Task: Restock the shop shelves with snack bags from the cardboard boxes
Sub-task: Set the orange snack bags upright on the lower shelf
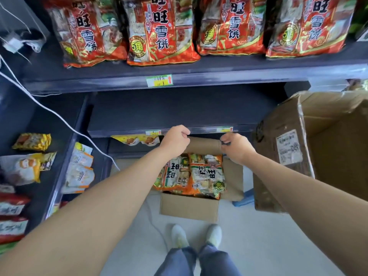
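Observation:
An open cardboard box [189, 209] sits on the floor in front of the shelves, holding orange snack bags [207, 176]. Its far flap [203, 145] stands upright. My left hand [176, 140] is closed at the flap's top left corner. My right hand [236, 148] pinches the top right corner, with something small and dark at the fingertips. Just beyond both hands is the bare dark middle shelf [179, 112]. Red snack bags [157, 30] stand in a row on the shelf above.
A larger open cardboard box [310, 148] stands at the right. The left shelf unit holds yellow and white bags [79, 168]. A white cable [59, 116] hangs across the left side. My shoes [197, 236] are on the pale floor.

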Tool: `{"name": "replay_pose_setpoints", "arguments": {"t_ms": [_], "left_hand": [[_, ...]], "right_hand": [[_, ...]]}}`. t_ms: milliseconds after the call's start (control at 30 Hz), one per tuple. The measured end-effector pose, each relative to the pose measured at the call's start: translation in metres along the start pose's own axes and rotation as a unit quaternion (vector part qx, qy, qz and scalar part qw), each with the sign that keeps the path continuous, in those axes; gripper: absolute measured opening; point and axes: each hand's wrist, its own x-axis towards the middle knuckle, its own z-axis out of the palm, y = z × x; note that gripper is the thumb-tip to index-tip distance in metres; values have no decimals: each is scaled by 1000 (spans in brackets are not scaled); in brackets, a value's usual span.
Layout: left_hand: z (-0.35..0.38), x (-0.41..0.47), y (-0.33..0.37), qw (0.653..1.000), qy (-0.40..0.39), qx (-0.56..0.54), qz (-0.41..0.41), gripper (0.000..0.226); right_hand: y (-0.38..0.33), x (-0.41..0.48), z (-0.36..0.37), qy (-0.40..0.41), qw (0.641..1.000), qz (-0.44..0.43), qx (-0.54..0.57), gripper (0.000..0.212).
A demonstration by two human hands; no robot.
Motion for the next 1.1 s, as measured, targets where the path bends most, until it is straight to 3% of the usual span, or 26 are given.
{"name": "replay_pose_setpoints", "arguments": {"t_ms": [200, 467, 767, 833, 900, 967, 1033, 1100], "left_hand": [[28, 30, -13, 1000, -14, 6, -11, 27], [76, 83, -46, 994, -104, 4, -36, 26], [146, 182, -145, 985, -149, 32, -81, 23], [171, 201, -171, 981, -157, 47, -100, 6], [197, 216, -195, 976, -167, 74, -115, 23], [221, 231, -217, 974, -164, 93, -125, 11], [242, 248, -235, 972, -167, 95, -134, 37], [258, 265, -247, 968, -187, 95, -137, 47]], "right_hand": [[22, 30, 16, 0, 1000, 27, -8, 35], [55, 72, 61, 8, 995, 94, -23, 33], [104, 169, 163, 29, 988, 152, -22, 35], [121, 187, 186, 19, 987, 155, -41, 39], [140, 202, 209, 14, 983, 169, -68, 40], [162, 218, 231, 12, 979, 172, -104, 37], [185, 235, 253, 9, 979, 171, -107, 35], [210, 254, 271, 14, 982, 173, -80, 37]]}}
